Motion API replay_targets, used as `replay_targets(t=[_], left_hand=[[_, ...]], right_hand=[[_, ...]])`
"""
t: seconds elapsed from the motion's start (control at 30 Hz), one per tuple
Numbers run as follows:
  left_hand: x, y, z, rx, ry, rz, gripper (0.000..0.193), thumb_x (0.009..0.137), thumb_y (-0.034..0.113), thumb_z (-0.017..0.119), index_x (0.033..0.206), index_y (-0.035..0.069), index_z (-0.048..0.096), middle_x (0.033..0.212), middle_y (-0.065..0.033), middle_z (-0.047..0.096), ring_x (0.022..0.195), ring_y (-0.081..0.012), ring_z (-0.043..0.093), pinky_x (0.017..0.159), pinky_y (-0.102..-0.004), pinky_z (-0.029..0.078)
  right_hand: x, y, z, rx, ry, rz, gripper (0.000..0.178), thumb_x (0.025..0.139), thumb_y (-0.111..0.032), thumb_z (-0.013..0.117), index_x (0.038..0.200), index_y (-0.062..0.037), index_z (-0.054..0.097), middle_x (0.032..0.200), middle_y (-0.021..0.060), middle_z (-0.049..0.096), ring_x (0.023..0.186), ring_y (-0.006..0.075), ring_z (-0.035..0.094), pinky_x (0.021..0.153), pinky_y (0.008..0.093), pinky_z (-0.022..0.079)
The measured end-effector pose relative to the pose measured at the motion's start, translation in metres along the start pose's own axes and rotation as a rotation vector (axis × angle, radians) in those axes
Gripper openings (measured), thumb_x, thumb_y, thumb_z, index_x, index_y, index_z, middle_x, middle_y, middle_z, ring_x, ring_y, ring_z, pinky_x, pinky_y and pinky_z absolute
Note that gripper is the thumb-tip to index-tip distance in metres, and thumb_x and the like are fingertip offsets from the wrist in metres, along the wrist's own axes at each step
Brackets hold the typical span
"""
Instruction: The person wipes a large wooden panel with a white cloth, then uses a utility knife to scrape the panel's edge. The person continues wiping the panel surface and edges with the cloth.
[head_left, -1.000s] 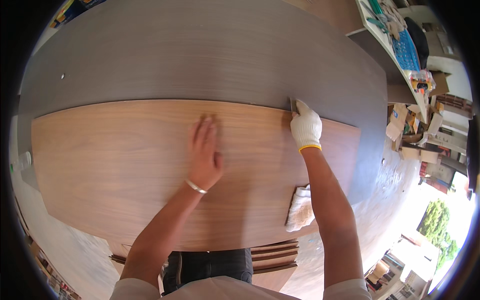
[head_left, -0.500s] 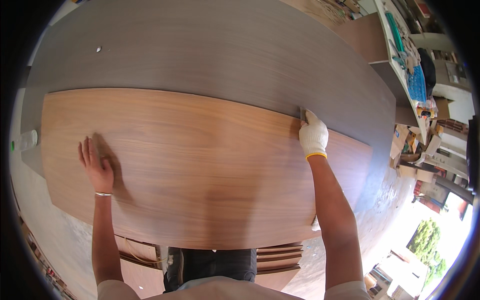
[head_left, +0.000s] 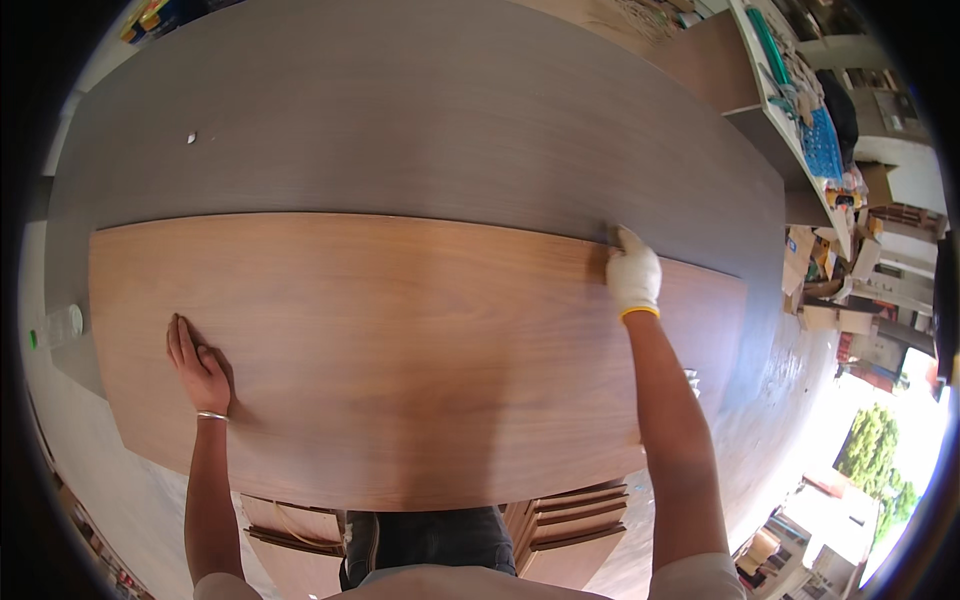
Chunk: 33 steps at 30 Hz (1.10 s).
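A wood-grain brown panel [head_left: 420, 310] lies flat across a larger dark grey sheet [head_left: 400, 110]. My bare left hand [head_left: 202, 378], with a bracelet at the wrist, rests on the panel's left part, fingers stretched out and holding nothing. At the panel's far edge, right of the middle, is my right hand [head_left: 636, 278] in a white knit glove with a yellow cuff. Its fingers are closed on a thin flat piece, blurred now and mostly hidden by the glove; its exact kind does not show.
A clear bottle with a green cap [head_left: 64, 324] lies by the panel's left end. A small white scrap [head_left: 192, 137] sits on the grey sheet. To the right, a shelf [head_left: 790, 150] holds a blue basket [head_left: 822, 145] and clutter. Stacked boards [head_left: 575, 515] stand near my legs.
The view has shifted, so the panel's far edge appears lower. My left hand has come nearer and now lies flatter on the panel. My gloved hand stays at the far edge, slightly further right.
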<state>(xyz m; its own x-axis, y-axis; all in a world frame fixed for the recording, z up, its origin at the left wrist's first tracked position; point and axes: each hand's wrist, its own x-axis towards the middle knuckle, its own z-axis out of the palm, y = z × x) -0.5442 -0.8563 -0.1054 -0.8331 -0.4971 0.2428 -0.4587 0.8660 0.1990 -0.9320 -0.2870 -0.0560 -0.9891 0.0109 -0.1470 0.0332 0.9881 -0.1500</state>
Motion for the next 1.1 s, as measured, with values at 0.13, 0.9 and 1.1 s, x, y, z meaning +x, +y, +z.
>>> replay_targets(t=[0.13, 0.9, 1.1], left_hand=[[0.002, 0.001, 0.004, 0.028, -0.004, 0.016, 0.058, 0.098, 0.012, 0.038, 0.154, -0.003, 0.043, 0.160, -0.0222, 0.042, 0.146, -0.0445, 0.039, 0.120, -0.0532, 0.033], [0.003, 0.002, 0.005, 0.091, -0.013, 0.044, 0.062, 0.096, 0.016, 0.037, 0.155, -0.004, 0.041, 0.158, -0.0255, 0.042, 0.144, -0.0468, 0.040, 0.119, -0.0549, 0.035], [0.004, 0.014, -0.001, 0.060, -0.028, 0.018, 0.064, 0.093, 0.012, 0.039, 0.154, -0.006, 0.040, 0.159, -0.0270, 0.040, 0.145, -0.0484, 0.038, 0.120, -0.0563, 0.033]], right_hand=[[0.032, 0.114, -0.005, 0.039, 0.008, 0.197, 0.041, 0.093, -0.013, 0.064, 0.134, -0.0146, 0.070, 0.121, 0.0203, 0.073, 0.112, 0.0402, 0.069, 0.095, 0.0456, 0.055], [-0.014, -0.062, 0.007, -0.003, -0.119, -0.025, 0.041, 0.097, -0.014, 0.060, 0.139, -0.0132, 0.062, 0.114, 0.0152, 0.073, 0.106, 0.0364, 0.070, 0.088, 0.0485, 0.056], [-0.032, -0.104, 0.014, 0.009, -0.109, -0.007, 0.042, 0.098, -0.013, 0.060, 0.140, -0.0129, 0.062, 0.119, 0.0138, 0.073, 0.110, 0.0355, 0.069, 0.090, 0.0468, 0.056]])
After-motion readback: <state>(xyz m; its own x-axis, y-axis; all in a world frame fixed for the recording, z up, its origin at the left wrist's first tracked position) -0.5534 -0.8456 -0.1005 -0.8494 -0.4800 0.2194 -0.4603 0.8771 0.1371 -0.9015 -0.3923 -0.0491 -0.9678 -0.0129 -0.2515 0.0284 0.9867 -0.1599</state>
